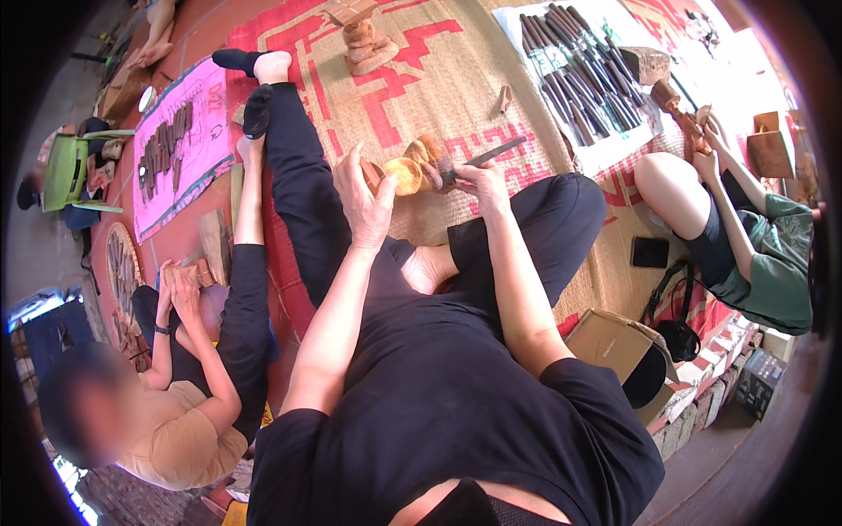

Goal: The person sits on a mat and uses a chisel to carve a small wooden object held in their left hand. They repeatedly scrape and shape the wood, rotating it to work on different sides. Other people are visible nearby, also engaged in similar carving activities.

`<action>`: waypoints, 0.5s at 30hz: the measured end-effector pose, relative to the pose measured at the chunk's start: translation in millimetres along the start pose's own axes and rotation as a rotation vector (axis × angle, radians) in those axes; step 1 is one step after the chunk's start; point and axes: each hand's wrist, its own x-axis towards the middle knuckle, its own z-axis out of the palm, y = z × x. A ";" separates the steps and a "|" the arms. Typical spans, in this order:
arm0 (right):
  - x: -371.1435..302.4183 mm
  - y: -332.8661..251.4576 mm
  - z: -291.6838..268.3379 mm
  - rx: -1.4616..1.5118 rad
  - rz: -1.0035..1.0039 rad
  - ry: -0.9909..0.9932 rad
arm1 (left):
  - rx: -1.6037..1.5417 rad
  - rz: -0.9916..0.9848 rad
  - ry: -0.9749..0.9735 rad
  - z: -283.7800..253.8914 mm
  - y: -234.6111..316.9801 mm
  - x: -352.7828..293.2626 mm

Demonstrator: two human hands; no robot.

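In front of my lap, my left hand (364, 203) closes on a reddish-brown wooden piece (373, 177); its full shape is hidden by my fingers. Just right of it is a carved wooden figure (424, 158) with a pale yellow, rounded face (404, 176) at its near left. My right hand (482, 185) grips a dark, slim carving chisel (503, 151), whose long end points up and to the right. The chisel's other end is beside the figure's right side; I cannot tell whether they touch.
Many dark-handled tools (583, 79) lie on a white sheet at far right, more (167, 145) on a pink cloth at left. A stacked wooden carving (364, 44) stands ahead on the patterned mat (342, 105). People work on both sides; a cardboard box (618, 351) sits by my right elbow.
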 end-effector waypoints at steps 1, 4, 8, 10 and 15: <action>1.9 -1.3 -3.3 0.035 0.025 0.046 | 0.008 -0.009 -0.013 -0.3 0.3 -0.3; -3.7 -9.3 6.2 0.029 -0.029 -0.040 | 0.028 -0.039 -0.037 -2.2 1.0 -1.0; -9.5 -4.5 11.7 -0.012 -0.036 -0.055 | 0.029 -0.046 -0.043 -2.4 2.9 -0.9; -7.2 -5.2 9.8 0.046 -0.029 -0.025 | 0.036 -0.033 -0.039 -2.4 3.6 -1.4; -1.7 -6.1 11.9 0.018 -0.044 -0.060 | 0.011 -0.017 -0.007 -2.2 0.8 -0.7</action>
